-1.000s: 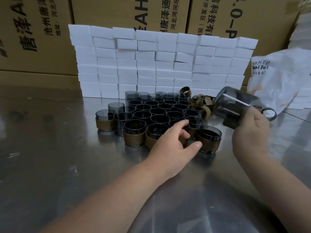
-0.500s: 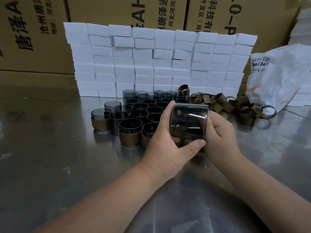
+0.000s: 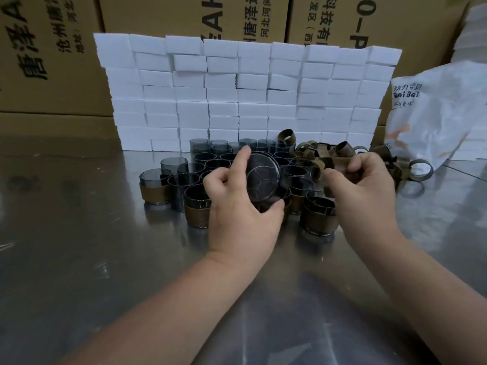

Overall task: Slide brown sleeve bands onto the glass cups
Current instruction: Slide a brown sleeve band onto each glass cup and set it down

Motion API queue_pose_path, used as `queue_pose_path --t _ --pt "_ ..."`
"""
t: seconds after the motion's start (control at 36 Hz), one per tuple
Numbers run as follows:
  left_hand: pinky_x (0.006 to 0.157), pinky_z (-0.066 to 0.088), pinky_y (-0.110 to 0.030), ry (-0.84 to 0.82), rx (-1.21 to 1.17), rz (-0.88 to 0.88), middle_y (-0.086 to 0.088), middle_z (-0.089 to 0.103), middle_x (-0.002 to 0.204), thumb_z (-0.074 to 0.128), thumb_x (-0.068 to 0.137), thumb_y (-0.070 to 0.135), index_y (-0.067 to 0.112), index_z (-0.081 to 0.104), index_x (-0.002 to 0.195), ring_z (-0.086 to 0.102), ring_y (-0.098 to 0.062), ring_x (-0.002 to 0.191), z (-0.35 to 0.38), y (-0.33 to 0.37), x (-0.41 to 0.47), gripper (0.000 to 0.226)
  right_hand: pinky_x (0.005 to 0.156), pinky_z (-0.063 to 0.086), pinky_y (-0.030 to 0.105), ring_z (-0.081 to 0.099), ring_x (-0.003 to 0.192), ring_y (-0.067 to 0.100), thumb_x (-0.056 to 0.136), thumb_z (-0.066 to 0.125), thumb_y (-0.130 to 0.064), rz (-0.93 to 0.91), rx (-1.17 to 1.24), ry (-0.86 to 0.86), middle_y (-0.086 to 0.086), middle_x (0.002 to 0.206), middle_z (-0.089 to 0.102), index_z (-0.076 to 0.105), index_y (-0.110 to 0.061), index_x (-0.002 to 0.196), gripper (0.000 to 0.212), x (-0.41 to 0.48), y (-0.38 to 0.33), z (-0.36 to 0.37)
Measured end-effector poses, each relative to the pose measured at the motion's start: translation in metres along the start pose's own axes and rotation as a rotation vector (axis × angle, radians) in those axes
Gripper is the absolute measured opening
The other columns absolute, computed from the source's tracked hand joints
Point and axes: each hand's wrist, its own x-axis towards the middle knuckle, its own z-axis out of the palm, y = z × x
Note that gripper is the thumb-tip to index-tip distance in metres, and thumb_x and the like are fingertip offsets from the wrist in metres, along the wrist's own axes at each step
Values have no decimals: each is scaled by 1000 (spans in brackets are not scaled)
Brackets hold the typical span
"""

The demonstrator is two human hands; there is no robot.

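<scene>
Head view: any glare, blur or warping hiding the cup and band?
Head view: soft glare on the shiny metal table; wide-angle bowing tilts the brown cardboard cartons; smoky glass cup in the left hand slightly blurred; brown sleeve band pinched by the right hand readable.

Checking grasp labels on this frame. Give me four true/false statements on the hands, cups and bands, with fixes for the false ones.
1. The left hand holds a glass cup off the table, tipped so a round end faces the camera. True.
2. The right hand is empty. False: it pinches a brown sleeve band.
3. No cup standing on the table wears a band. False: several front-row cups already wear brown bands.
4. Loose bands lie piled to the right of the cup cluster. True.
</scene>
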Motion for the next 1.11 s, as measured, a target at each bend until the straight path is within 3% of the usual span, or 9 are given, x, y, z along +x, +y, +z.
queue_pose_path --t 0.14,0.25,0.36,0.53,0.64,0.75,0.83,0.94,1.11 --pt "85 34 -13 -45 35 59 20 17 103 76 69 30 45 26 133 35 5 86 -2 3 -3 83 47 37 11 38 43 -4 68 52 -11 -9 65 -69 -21 47 45 40 -31 83 28 -3 -12 -1" --pt "91 31 -13 -74 49 97 19 20 111 77 69 30 40 26 138 35 4 98 -2 5 -4 86 63 47 26 49 55 -2 61 53 -11 52 205 -131 -23 61 55 47 -32 97 42 -3 -21 1" --pt "97 30 -19 -69 78 97 9 33 130 76 71 30 36 21 140 38 -8 121 -1 7 -4 89 63 48 22 56 60 3 62 56 -7 116 368 -221 -14 61 60 51 -27 101 45 -3 -24 0" --pt "102 26 -19 -23 87 50 6 34 137 77 71 26 22 23 142 34 -9 127 -1 8 -3 89 58 47 21 51 56 8 61 51 -2 166 469 -251 -8 60 55 53 -22 94 39 -3 -26 1" --pt "99 23 -13 -8 98 54 6 32 135 77 70 26 22 31 138 33 -6 124 -1 8 -2 82 57 42 10 48 58 3 81 37 2 95 386 -292 -13 57 49 64 -26 77 39 -7 -29 -1" --pt "100 21 -13 -32 110 76 4 34 135 77 70 26 20 34 137 31 -5 124 -2 9 -3 81 63 34 -6 50 70 -28 101 31 -9 -5 168 -228 -34 64 61 50 -35 72 43 -20 -34 4" --pt "100 22 -13 -21 116 80 4 36 134 78 69 25 20 35 137 32 -5 123 -2 11 -3 80 73 41 2 57 82 -15 97 38 -23 11 167 -265 -21 81 67 63 -28 86 27 -18 -34 5" --pt "100 23 -15 -19 114 70 4 37 133 78 69 25 21 35 137 33 -6 123 -1 12 -3 80 74 51 16 64 84 0 93 45 0 55 256 -264 -15 81 71 67 -22 96 31 -14 -35 3" --pt "100 26 -16 -18 111 67 3 39 132 79 67 22 20 36 137 35 -8 123 -2 11 -3 82 48 49 19 61 61 8 87 55 5 97 220 -266 5 71 66 70 -18 84 27 -20 -33 9"
